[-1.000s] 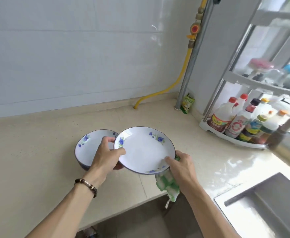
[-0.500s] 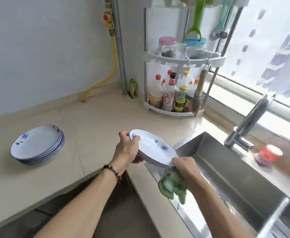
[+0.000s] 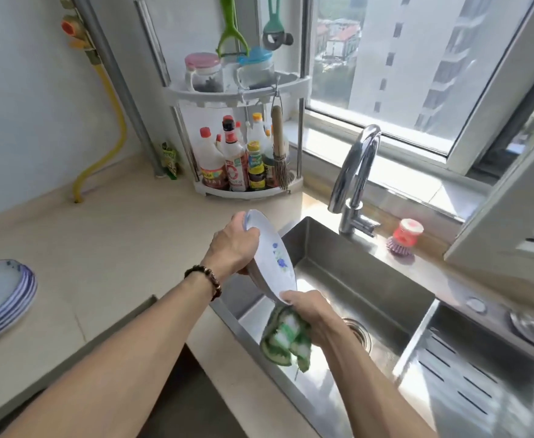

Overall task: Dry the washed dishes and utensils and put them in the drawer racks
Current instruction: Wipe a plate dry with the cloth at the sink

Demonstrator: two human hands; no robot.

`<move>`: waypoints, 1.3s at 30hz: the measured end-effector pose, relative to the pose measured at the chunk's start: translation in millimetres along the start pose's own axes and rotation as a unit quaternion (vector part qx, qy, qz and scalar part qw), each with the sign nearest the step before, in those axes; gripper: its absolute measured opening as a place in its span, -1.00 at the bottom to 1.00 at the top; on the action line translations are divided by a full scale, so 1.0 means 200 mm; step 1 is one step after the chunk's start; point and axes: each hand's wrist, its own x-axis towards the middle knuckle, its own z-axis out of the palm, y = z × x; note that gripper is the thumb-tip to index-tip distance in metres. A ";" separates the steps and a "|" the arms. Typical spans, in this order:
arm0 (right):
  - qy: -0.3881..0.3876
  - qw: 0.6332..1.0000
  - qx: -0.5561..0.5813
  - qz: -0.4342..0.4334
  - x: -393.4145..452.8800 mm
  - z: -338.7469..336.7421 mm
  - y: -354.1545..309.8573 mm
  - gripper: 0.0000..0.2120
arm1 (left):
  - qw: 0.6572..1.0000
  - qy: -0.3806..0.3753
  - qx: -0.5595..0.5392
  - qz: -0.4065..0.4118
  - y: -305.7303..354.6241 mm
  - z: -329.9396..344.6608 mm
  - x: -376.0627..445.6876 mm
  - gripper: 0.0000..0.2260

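A white plate (image 3: 275,257) with blue flowers is tilted steeply over the left edge of the steel sink (image 3: 348,279). My left hand (image 3: 232,245) grips its upper rim from behind. My right hand (image 3: 310,311) holds the plate's lower rim and a green and white cloth (image 3: 286,339) that hangs bunched below the plate. A stack of several matching plates (image 3: 3,295) lies on the beige counter (image 3: 117,248) at the far left.
A chrome faucet (image 3: 354,175) stands behind the sink, with a red dish brush (image 3: 405,237) to its right. A corner rack (image 3: 243,147) holds bottles, jars and a hanging whisk brush. A slotted steel drain tray (image 3: 468,374) sits at the right. A yellow hose (image 3: 107,134) runs down the wall.
The view has swung right from the counter to the sink. The plate, held flat near the stack a second ago, now hangs steeply tilted over the sink; both hands keep their hold.
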 end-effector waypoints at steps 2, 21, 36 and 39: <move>0.007 1.000 0.003 -0.003 0.00 -0.01 0.00 -0.70 | 1.000 0.000 -0.023 0.002 -0.01 0.00 0.00 -0.54; 0.161 0.928 -0.080 -0.328 -0.32 0.07 -0.32 -0.54 | 0.982 0.030 -0.172 0.073 -0.21 -0.08 -0.05 -0.57; 0.046 0.771 -0.348 -0.532 -0.20 0.28 -0.27 -0.59 | 0.947 -0.057 -0.305 0.086 -0.25 -0.15 -0.05 -0.73; 0.134 0.757 -0.350 -0.536 -0.10 0.21 -0.29 -0.58 | 0.945 -0.073 -0.301 0.100 -0.25 -0.16 -0.05 -0.72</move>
